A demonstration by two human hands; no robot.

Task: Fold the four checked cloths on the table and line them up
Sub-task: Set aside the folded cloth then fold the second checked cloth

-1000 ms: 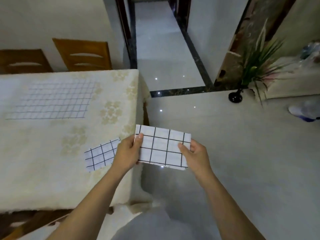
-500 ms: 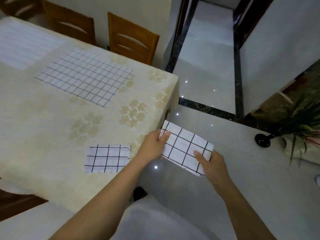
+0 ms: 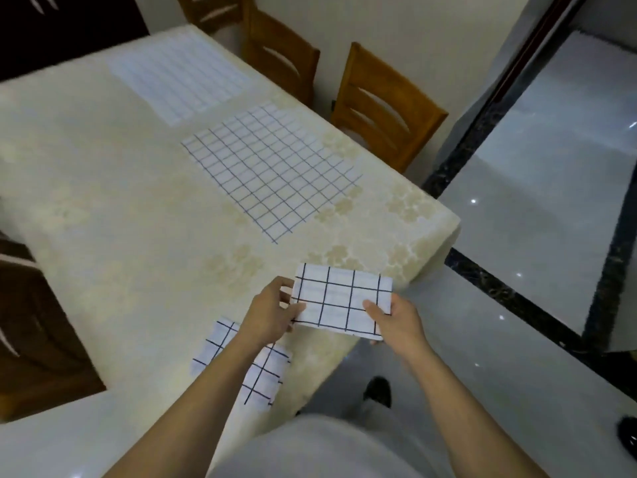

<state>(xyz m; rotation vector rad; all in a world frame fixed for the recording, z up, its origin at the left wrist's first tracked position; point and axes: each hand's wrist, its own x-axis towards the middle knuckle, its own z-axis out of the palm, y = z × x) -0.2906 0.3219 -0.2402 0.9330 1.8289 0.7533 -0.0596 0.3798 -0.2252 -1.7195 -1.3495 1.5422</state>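
Both hands hold a small folded cloth point(image 3: 341, 300) over the near right edge of the surface point(image 3: 120, 219). Whether it touches the surface cannot be told. The left hand point(image 3: 272, 315) pinches its left end, thumb on top and fingers curled below. The right hand point(image 3: 396, 320) grips its right end the same way, thumb lying across the checks.

A second folded cloth point(image 3: 256, 372) lies on the surface close to its near edge, partly hidden under the left forearm. An open cloth point(image 3: 272, 174) with finer blue checks lies flat toward the right side of the surface, near the middle of its length. A pale cloth point(image 3: 179, 77), also spread flat, lies at the far end of the surface. Two wooden chairs point(image 3: 386, 105) stand along the right side of the surface.
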